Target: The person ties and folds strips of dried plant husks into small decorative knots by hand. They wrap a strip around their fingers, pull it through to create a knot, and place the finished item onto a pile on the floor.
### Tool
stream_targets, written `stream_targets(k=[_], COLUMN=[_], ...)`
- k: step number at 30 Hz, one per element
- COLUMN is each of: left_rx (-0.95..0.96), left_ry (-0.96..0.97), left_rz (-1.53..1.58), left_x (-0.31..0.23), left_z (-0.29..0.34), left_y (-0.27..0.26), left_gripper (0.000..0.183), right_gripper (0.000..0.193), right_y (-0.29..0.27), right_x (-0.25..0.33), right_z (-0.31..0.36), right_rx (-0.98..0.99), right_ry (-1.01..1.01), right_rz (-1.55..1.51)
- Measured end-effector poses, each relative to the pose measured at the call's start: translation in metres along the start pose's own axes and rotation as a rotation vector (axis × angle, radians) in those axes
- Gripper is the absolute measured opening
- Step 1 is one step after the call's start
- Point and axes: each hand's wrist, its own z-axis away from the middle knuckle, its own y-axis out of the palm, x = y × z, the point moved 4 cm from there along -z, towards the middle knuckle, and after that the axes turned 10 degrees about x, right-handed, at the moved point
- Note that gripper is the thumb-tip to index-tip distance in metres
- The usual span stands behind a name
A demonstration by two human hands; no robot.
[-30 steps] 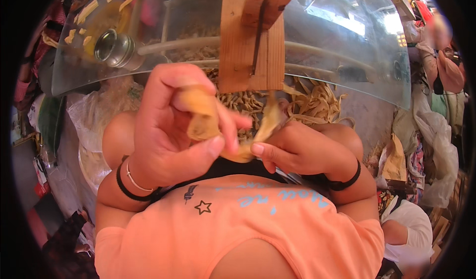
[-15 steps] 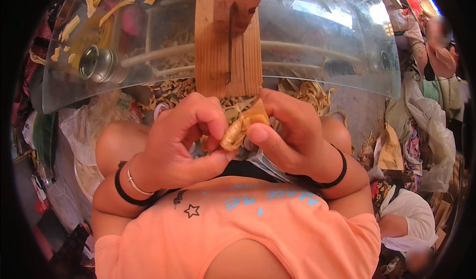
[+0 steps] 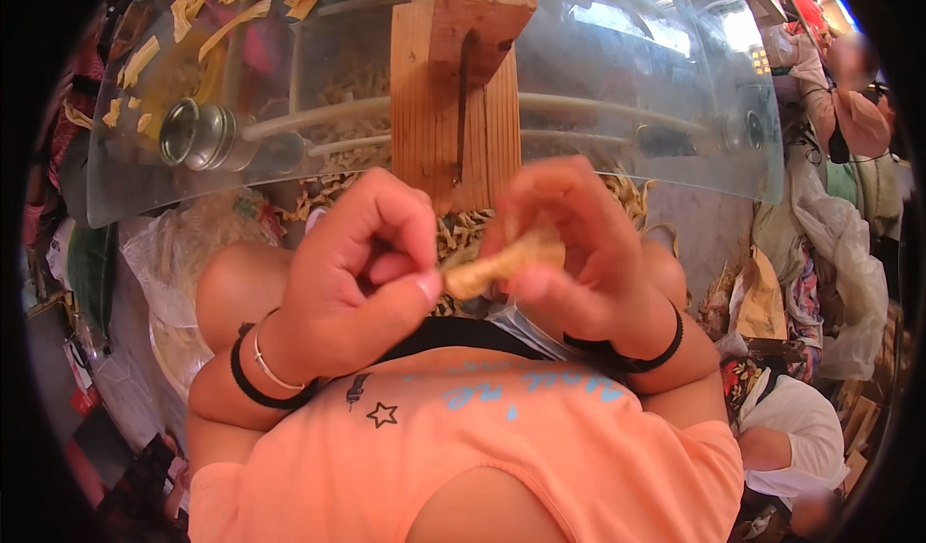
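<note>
Both my hands meet over my lap on a small tan, dried strip-like piece (image 3: 487, 268). My left hand (image 3: 362, 268) is curled into a near fist and pinches the piece's left end between thumb and forefinger. The fingers of my right hand (image 3: 574, 249) wrap around its right end. Each wrist carries a black band; the left also has a thin bracelet. Just beyond my hands stands an upright wooden block (image 3: 458, 99) with a dark metal blade set in it.
A curved clear plastic sheet (image 3: 666, 109) spans the top of the view, with tan strips scattered on its upper left. A metal cylinder (image 3: 193, 136) sits at its left end. Loose tan strips (image 3: 463, 230) lie below. Plastic bags (image 3: 164, 283) and another person (image 3: 858, 99) flank me.
My left hand came down from a raised hold on a larger tan piece. Both hands have closed together on the small piece, which now lies level between them.
</note>
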Motion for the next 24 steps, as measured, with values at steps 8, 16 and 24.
stream_targets(k=[8,16,24], left_rx=[-0.286,-0.353,-0.390], left_ry=[-0.103,-0.121,-0.130], left_rz=[-0.265,-0.740,-0.217], left_x=[-0.003,-0.005,-0.010], left_z=[-0.005,-0.032,0.015], left_y=[-0.024,-0.039,-0.037], left_gripper=[0.014,0.010,0.013], right_gripper=[0.013,0.009,0.010], right_y=[-0.012,-0.021,-0.036], right_x=[-0.012,-0.031,0.000], right_z=[-0.011,-0.034,0.011], right_rx=[-0.234,-0.294,-0.496], right_ry=[0.058,0.006,-0.380], right_rz=[0.048,0.370,0.631])
